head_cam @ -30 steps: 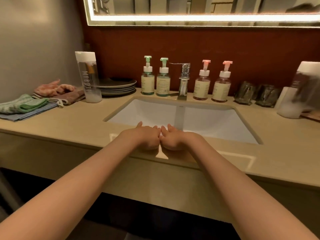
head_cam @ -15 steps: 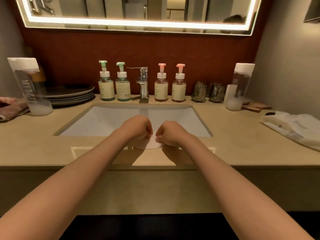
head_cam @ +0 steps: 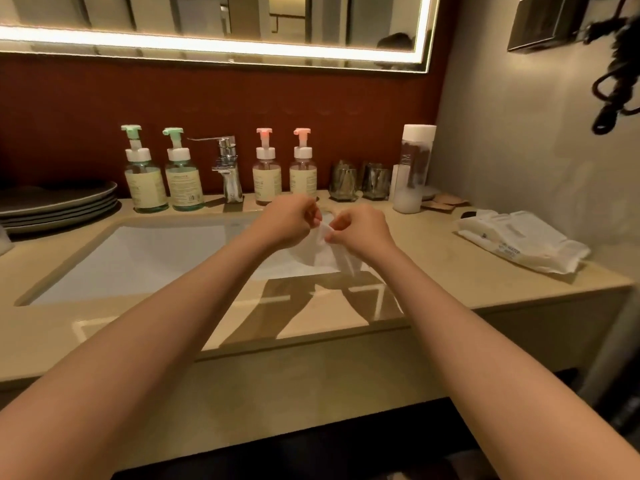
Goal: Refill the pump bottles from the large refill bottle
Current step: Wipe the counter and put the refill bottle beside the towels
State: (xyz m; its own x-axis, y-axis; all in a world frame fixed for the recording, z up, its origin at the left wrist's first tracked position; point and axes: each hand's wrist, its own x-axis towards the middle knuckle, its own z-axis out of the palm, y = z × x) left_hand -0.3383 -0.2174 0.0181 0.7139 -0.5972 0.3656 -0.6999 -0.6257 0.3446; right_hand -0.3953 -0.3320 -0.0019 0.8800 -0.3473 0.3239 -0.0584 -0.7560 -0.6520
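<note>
Head view, sole view. Left grip (head_cam: 291,220) and right grip (head_cam: 360,231), both bare hands, are raised over the right end of the sink (head_cam: 138,261); each is closed in a finger-and-thumb pinch on one thin white sheet (head_cam: 323,252) that hangs between them; what the sheet is cannot be told.

Refill bottle (head_cam: 414,168): tall, clear, white cap, upright, long axis vertical, at the back of the bench (head_cam: 433,271); it lies beyond and to the right of the right grip, well apart; the right grip is judged the nearer.

Pump bottles, all upright along the back wall: the pink-pump pair (head_cam: 266,178) and (head_cam: 303,176) right of the tap (head_cam: 227,171), directly behind the left grip; the green-pump pair (head_cam: 145,183) and (head_cam: 182,183) left of the tap.

Writing: one faint vertical "M" on the refill bottle, the rest unreadable; cream labels on the pump bottles, print too small; white packet (head_cam: 519,244) at far right, print blurred.

Judgement: refilling not yet begun; both grips must free the sheet first.
</note>
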